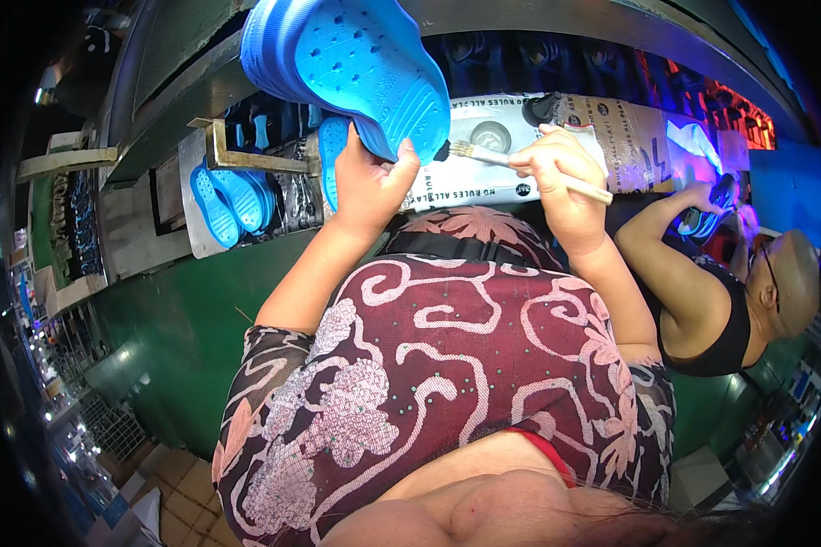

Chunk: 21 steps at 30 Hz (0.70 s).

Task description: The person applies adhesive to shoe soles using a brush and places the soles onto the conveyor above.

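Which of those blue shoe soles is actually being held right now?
The big blue sole at top centre, gripped at its lower edge by the left hand. The other blue soles lie on the bench to the left, untouched.

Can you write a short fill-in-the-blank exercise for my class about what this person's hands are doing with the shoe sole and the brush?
1. The left hand holds up a ____ shoe sole.
2. The right hand grips a paintbrush by its ____.
3. The bristles point toward the person's ____ side.

Missing words: blue; handle; left

head-worn fisheye, looking down, close-up
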Each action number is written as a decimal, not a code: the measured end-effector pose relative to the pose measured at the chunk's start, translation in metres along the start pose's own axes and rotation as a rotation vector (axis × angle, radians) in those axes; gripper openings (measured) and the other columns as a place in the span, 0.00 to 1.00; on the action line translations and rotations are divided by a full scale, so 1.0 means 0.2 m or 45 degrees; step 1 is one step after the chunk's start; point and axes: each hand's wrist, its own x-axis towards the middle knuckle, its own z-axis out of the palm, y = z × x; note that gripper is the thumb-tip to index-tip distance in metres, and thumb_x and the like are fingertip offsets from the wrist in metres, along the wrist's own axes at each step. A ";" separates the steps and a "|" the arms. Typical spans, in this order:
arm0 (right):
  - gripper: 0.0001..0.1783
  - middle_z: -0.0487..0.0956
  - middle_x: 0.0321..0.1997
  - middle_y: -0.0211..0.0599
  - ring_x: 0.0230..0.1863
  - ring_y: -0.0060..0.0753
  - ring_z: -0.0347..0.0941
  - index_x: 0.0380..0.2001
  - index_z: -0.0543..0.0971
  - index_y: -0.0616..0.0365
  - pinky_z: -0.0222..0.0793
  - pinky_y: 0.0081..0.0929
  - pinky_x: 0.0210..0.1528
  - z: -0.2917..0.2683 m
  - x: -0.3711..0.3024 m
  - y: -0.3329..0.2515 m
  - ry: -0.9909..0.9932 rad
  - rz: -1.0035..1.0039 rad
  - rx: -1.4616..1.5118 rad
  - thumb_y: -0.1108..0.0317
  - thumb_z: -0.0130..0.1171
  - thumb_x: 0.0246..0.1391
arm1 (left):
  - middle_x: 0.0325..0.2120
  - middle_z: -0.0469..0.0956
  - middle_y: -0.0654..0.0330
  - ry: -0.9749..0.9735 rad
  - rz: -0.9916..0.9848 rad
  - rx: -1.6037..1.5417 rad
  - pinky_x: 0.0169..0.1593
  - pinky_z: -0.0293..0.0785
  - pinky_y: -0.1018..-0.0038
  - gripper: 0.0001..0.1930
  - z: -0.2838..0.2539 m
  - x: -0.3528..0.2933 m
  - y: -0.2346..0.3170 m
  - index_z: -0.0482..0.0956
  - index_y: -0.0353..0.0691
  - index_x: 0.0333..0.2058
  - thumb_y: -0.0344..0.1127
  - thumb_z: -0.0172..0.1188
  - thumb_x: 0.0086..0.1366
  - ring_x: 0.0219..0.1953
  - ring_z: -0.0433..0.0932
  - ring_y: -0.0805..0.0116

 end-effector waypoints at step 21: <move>0.08 0.75 0.18 0.30 0.23 0.32 0.69 0.19 0.77 0.56 0.61 0.30 0.42 0.05 0.06 0.01 -0.062 -0.025 -0.126 0.69 0.54 0.48 | 0.29 0.77 0.50 -0.003 0.234 0.162 0.34 0.73 0.74 0.19 0.00 0.02 -0.02 0.67 0.29 0.41 0.26 0.59 0.49 0.29 0.79 0.63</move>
